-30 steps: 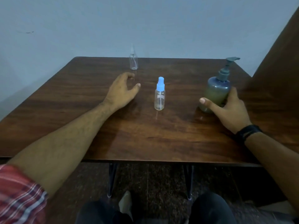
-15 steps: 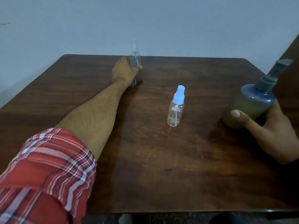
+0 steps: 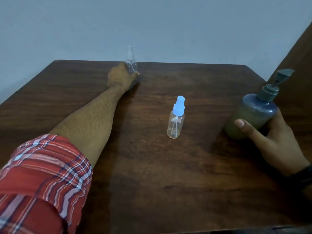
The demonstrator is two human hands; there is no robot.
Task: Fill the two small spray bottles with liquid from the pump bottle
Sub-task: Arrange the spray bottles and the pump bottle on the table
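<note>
A clear spray bottle with a clear top (image 3: 131, 62) stands at the far edge of the wooden table (image 3: 168, 166). My left hand (image 3: 121, 77) is stretched out to it and grips its lower part. A second small clear spray bottle with a blue top (image 3: 176, 118) stands upright in the middle of the table, untouched. At the right, my right hand (image 3: 271, 139) grips the grey-blue pump bottle (image 3: 253, 114), which holds greenish liquid and leans to the right. Its pump head points to the upper right.
A pale blue wall rises behind the table. A brown wooden panel (image 3: 302, 65) stands along the right side. My red plaid sleeve (image 3: 38, 183) covers the near left of the table.
My left hand reached from the table's middle to the far clear bottle and took hold of it. My right hand kept its hold on the pump bottle, which now leans right.
</note>
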